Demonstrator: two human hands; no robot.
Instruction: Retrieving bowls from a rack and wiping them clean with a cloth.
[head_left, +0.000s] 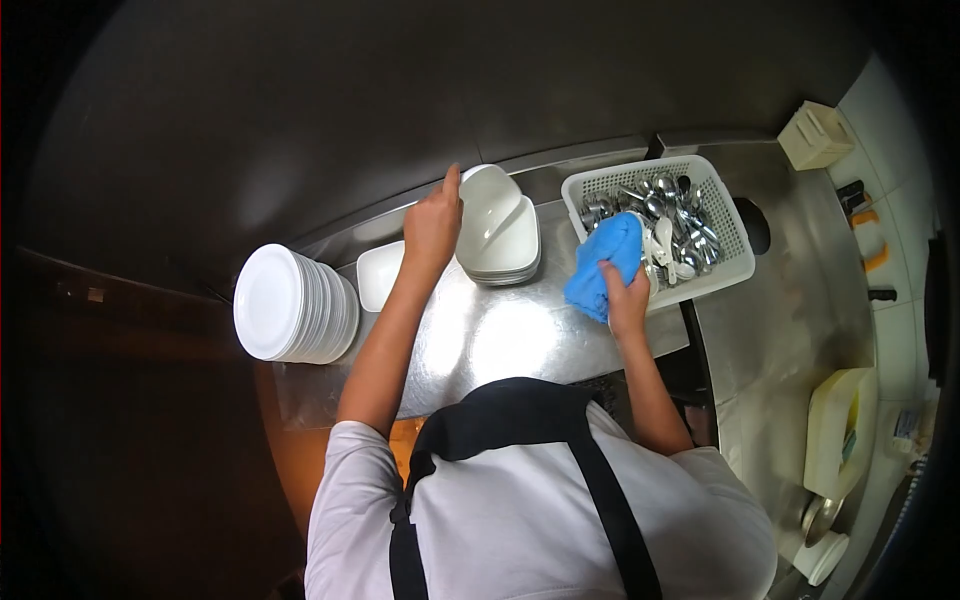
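Observation:
My left hand (435, 225) grips the rim of a white square bowl (491, 196), tilted over a stack of similar bowls (504, 259) on the steel counter (480, 330). Its fingertips are partly hidden behind the bowl. Bunched in my right hand (626, 296) is a blue cloth (606, 259), at the near left edge of a white perforated plastic basket (731, 255). Metal spoons, forks and white spoons (664, 236) fill the basket. Left of the bowl stack, another white dish (380, 276) lies partly behind my left forearm.
A tall stack of white plates (274, 304) leans at the counter's left end. A dark steel wall (337, 112) rises behind the counter. On the right are a cream plastic holder (814, 139), knives on the tiled wall, a cut-open yellowish plastic container (825, 442) and a round hole in the steel surface.

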